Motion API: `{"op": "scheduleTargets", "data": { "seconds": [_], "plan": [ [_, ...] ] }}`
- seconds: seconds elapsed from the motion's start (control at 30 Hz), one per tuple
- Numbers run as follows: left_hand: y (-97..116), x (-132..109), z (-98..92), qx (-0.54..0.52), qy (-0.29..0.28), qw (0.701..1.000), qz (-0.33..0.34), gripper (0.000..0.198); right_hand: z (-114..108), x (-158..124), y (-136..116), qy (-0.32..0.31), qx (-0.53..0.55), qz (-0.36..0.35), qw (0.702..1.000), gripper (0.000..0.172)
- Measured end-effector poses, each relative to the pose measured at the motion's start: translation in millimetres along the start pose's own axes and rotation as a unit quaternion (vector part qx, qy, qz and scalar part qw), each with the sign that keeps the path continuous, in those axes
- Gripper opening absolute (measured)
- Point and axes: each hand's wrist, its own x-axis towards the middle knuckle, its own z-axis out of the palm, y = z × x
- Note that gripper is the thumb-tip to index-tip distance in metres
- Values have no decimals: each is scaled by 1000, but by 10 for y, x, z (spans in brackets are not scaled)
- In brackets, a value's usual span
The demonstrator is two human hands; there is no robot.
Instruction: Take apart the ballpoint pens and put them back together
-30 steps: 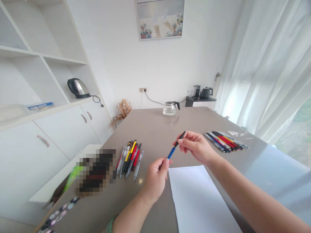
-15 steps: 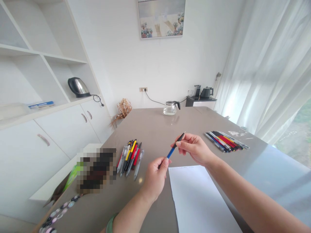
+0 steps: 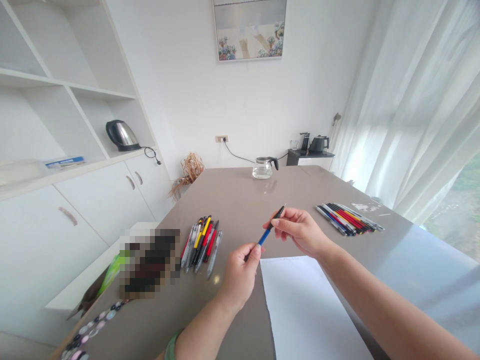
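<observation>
A blue pen with a black front end (image 3: 265, 235) is held slantwise above the table, its tip pointing up and to the right. My left hand (image 3: 242, 272) is closed around the pen's lower end, thumb along the barrel. The fingertips of my right hand (image 3: 298, 227) pinch the black section near the tip. Beneath and in front of my hands lies a white sheet of paper (image 3: 311, 310) with faint marks along its top edge. To the left is a loose bunch of pens (image 3: 200, 245), and to the right a neater row of pens (image 3: 348, 219).
A glass pot (image 3: 262, 169) with a black handle stands at the far end of the brown table (image 3: 232, 195). White scraps (image 3: 365, 206) lie by the right row. A pixelated object (image 3: 150, 265) and a bead strap (image 3: 93, 325) sit at the left edge.
Both hands keep the same grip on the pen. Only a very slight shift of the view shows.
</observation>
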Motion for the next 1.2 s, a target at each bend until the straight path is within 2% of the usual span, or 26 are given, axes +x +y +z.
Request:
{"op": "scheduleTargets", "data": {
  "seconds": [0.4, 0.57, 0.87, 1.2],
  "plan": [
    [-43, 41, 46, -20, -47, 998, -35, 36, -13, 36, 22, 43, -7, -25, 999, 26],
    [-54, 37, 43, -26, -50, 998, -33, 34, 0, 34, -5, 59, -19, -21, 998, 21],
    [-86, 48, 46, -45, -55, 997, -26, 32, -31, 31, -61, 95, 4, -47, 994, 23],
    [-68, 55, 48, -45, -58, 996, -40, 31, -106, 46, -167, 189, 25, -118, 974, 21]
  ]
}}
